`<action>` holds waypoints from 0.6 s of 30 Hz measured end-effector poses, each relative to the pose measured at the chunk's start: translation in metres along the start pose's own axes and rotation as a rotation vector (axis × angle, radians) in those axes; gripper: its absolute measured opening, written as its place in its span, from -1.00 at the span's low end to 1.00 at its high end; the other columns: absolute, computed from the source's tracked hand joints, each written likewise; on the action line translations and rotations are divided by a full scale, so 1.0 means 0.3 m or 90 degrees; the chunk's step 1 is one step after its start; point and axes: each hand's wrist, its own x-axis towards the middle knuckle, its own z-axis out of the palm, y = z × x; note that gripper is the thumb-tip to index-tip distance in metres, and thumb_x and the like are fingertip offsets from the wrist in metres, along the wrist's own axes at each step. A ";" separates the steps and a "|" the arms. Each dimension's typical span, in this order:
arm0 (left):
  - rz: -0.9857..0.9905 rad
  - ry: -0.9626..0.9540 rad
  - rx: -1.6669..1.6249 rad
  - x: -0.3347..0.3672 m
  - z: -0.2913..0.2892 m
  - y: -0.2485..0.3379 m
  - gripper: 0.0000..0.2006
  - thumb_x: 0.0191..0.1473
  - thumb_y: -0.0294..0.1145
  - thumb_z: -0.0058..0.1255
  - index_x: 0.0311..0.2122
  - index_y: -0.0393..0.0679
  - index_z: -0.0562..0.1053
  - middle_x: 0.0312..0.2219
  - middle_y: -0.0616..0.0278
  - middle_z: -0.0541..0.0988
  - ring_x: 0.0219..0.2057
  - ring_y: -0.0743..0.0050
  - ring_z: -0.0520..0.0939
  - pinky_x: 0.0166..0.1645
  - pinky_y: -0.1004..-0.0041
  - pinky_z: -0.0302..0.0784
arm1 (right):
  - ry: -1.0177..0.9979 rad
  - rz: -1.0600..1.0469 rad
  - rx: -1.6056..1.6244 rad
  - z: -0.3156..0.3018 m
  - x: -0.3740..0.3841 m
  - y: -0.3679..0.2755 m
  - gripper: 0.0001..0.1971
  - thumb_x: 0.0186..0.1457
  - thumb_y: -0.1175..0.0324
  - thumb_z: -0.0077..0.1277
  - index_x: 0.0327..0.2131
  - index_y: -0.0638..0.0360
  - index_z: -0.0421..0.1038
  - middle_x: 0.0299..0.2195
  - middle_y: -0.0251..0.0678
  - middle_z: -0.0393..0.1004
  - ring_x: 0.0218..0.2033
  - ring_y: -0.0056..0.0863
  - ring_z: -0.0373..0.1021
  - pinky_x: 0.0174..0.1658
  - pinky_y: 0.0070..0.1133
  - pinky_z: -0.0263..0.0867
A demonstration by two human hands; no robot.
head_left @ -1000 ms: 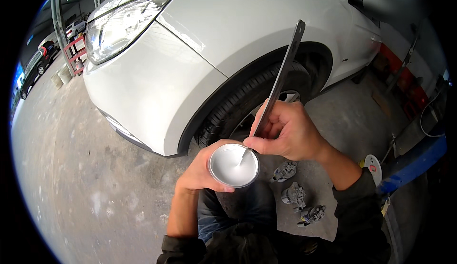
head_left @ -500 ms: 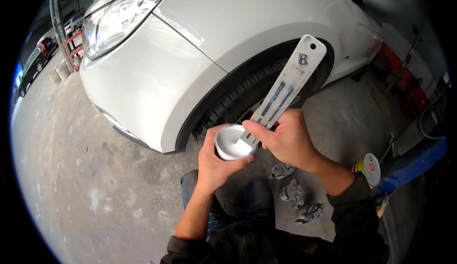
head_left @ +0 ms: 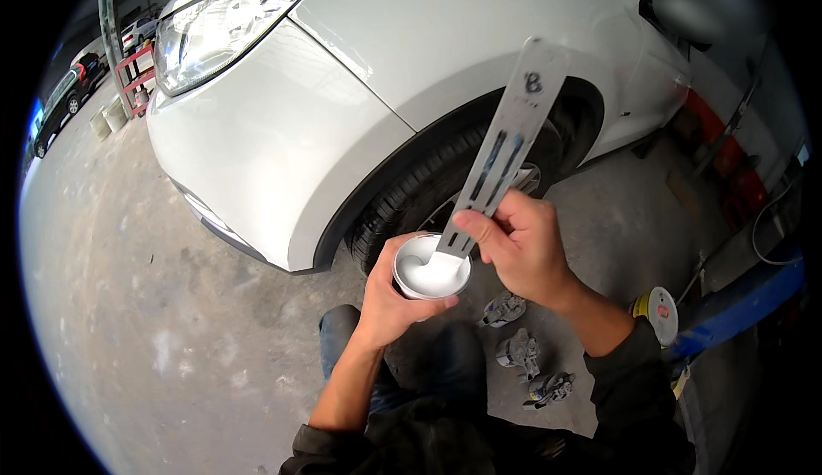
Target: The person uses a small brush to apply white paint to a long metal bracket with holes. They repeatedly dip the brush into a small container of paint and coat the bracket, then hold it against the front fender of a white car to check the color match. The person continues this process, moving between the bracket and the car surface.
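My left hand (head_left: 385, 301) is wrapped round a small cup (head_left: 399, 283) and holds it upright. White paint (head_left: 425, 281) lies inside the cup. Between the thumb and fingers of my right hand (head_left: 524, 239) is a long flat metal paint-stirring stick (head_left: 507, 145) with slots along its middle. The stick leans up and to the right, and its lower end sits in the cup, coated with white paint. Behind both hands stands a white car (head_left: 257, 154), with its front wheel's tyre (head_left: 396, 185) just beyond the cup.
Several grey spray guns (head_left: 517, 351) lie on the concrete floor (head_left: 197, 329) right of my legs. A tin with a pale lid (head_left: 661, 314) stands farther right beside a blue lift arm (head_left: 736, 308). A red cart (head_left: 135, 77) and pale buckets (head_left: 113, 116) are at the far left.
The stirring stick has swung a little left and stands steeper. The cup has shifted slightly right and nearer to me. My right hand still grips the stick.
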 end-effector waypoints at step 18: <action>0.054 -0.015 0.061 0.006 0.015 -0.006 -0.20 -0.37 -0.41 0.49 0.09 -0.17 0.37 -0.06 0.27 0.50 0.00 0.46 0.50 0.13 0.42 0.38 | 0.109 -0.020 0.003 -0.033 -0.002 -0.022 -0.83 0.20 0.36 0.14 -0.34 0.29 0.46 -0.62 -0.31 0.48 -0.64 -0.67 0.31 -0.54 -0.61 0.24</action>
